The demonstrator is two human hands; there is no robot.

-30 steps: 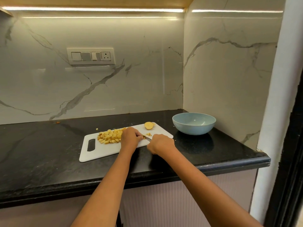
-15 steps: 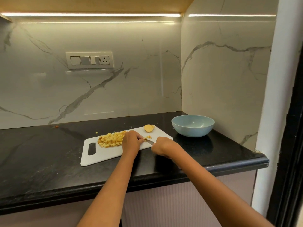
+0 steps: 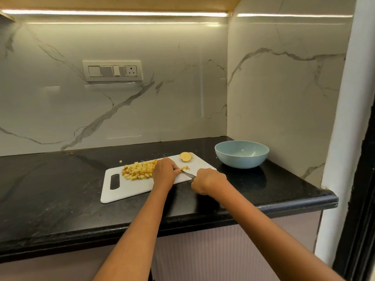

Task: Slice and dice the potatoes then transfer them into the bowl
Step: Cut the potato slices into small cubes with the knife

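A white cutting board [image 3: 129,188] lies on the black counter. A heap of diced potato [image 3: 138,170] sits on its middle. A potato half [image 3: 185,156] lies cut side up at the board's far right corner. My left hand [image 3: 164,173] curls over a potato piece that it hides. A few small cubes [image 3: 185,168] lie just right of it. My right hand [image 3: 209,180] grips a knife [image 3: 188,174], whose blade points left toward my left fingers. The light blue bowl [image 3: 241,154] stands to the right of the board and looks empty.
The black counter [image 3: 50,189] runs left from the board, with marble walls behind and to the right. Small potato scraps [image 3: 121,161] lie on the counter behind the board. A switch plate [image 3: 112,70] is on the back wall. The counter's front edge is near my forearms.
The camera view shifted slightly. My right hand drew a little toward me and to the right with the knife. My left hand stays curled at the same spot on the board.
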